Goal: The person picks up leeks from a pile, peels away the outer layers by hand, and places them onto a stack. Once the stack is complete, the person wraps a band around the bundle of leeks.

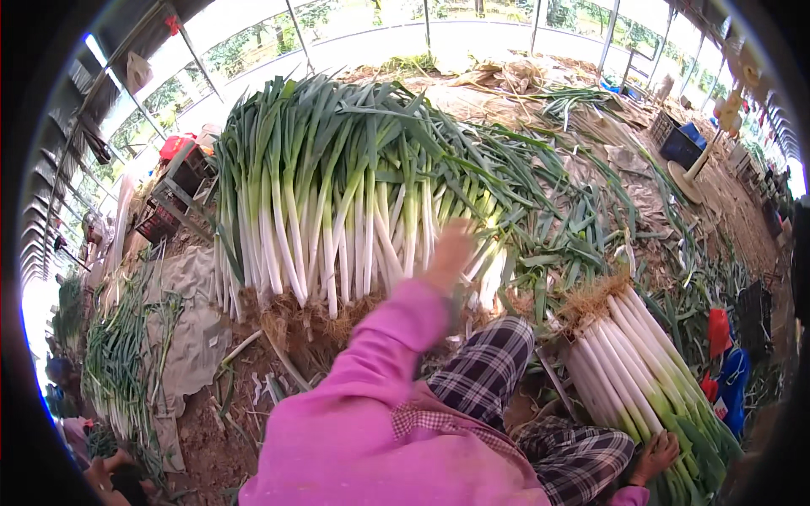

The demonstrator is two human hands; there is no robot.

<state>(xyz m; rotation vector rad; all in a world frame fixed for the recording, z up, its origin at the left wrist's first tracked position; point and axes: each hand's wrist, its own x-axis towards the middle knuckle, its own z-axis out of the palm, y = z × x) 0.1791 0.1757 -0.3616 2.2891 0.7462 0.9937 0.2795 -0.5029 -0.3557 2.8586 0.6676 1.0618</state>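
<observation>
My left arm, in a pink sleeve, reaches forward over a large heap of leeks. At the heap's right part my left hand is over the white stalks. It is smeared by motion, so its fingers and anything in them cannot be made out. The heap's green leaves point away from me and its roots toward me. At my right side lies a thick bundle of leeks, roots at the far end. My right hand is closed on its green part, fingers curled over the stalks.
Loose leaves litter the ground to the right. More leeks lie at left beside a brown cloth. Crates stand at far left, a dark crate at far right. Another person's hand shows at lower left.
</observation>
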